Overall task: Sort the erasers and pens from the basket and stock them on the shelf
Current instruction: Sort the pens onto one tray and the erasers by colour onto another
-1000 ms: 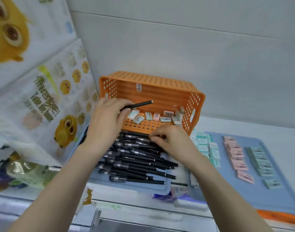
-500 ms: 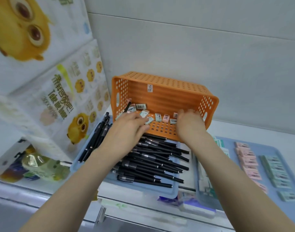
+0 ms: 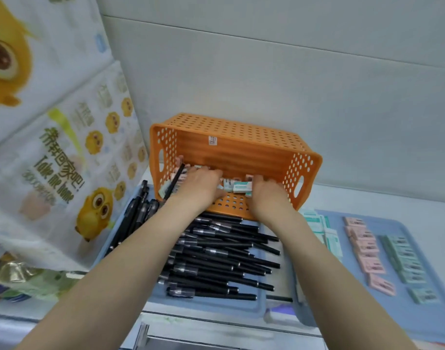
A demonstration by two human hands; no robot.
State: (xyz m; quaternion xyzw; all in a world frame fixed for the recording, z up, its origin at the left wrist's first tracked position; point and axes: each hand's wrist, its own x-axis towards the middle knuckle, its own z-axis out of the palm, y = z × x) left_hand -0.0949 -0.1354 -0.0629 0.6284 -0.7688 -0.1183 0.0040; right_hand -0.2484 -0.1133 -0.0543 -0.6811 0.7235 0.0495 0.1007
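Orange basket (image 3: pixel 241 152) lies tipped on its side on the shelf (image 3: pixel 367 198), loose erasers (image 3: pixel 227 184) inside. Both hands reach in: left hand (image 3: pixel 201 189) beside 1 slanted black pen (image 3: pixel 174 181), right hand (image 3: pixel 266 195) touching a white-green eraser (image 3: pixel 242 187). Whether either hand's fingers (image 3: pixel 211 173) grip anything cannot be told.

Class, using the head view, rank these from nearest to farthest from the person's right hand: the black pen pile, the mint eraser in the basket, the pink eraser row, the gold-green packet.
1. mint eraser, at the right hand fingertips, inside the basket.
2. black pen pile, below the wrist.
3. pink eraser row, to the right.
4. gold-green packet, far left.
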